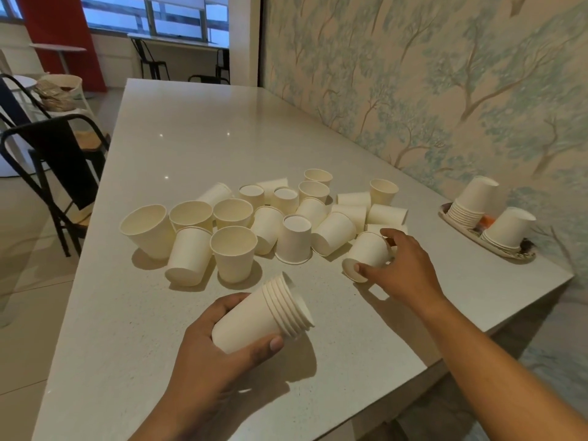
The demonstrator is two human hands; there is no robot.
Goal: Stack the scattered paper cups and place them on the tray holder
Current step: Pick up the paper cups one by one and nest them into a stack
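My left hand (219,351) grips a stack of several nested white paper cups (261,316), tilted with the rims pointing up and to the right. My right hand (402,268) closes around a single paper cup (366,254) lying on its side at the right end of the pile. Several scattered paper cups (254,224), some upright, some upside down, some on their sides, cover the middle of the white table (191,148). At the right, against the wall, the oval tray holder (458,232) carries two upside-down cup stacks (474,202) (509,229).
A wallpapered wall with tree patterns runs along the table's right side. Black metal chairs (54,173) stand left of the table. The table's near right corner (566,276) lies just past the tray holder.
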